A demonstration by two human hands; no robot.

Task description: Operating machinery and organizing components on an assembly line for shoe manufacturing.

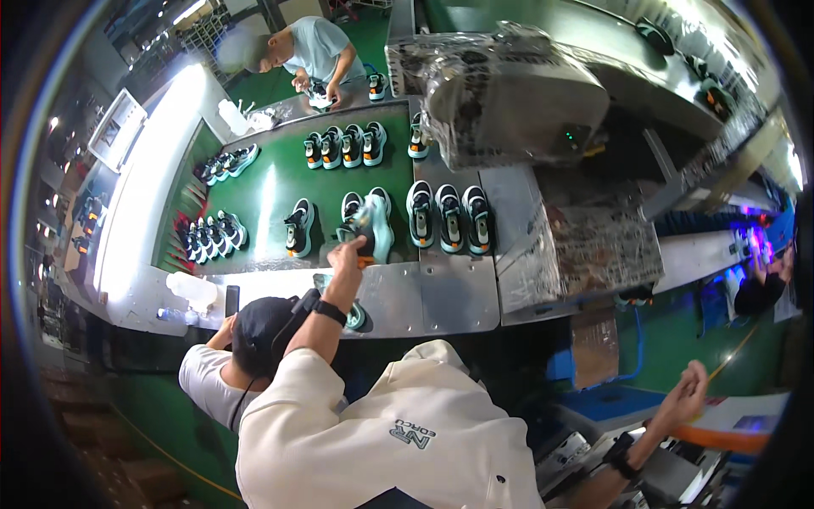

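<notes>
My left hand [346, 254] reaches over the green conveyor belt and is closed on a sneaker [366, 227], black with a pale teal sole, partly smeared by motion. Right beside it stand other sneakers of the same kind, and one more sneaker [298, 227] is just to its left. Out at the far right, my right hand [685, 395] is raised with loosely bent fingers and nothing visible in it. An orange-edged white surface [729, 438] lies close to that hand.
Sneakers stand in groups on the belt [263, 191]; three [449, 219] are on the metal plate. A plastic-wrapped machine [517, 102] rises at the right. A person in a black cap [270, 335] is close on my left. Another person [318, 51] handles a shoe across the belt.
</notes>
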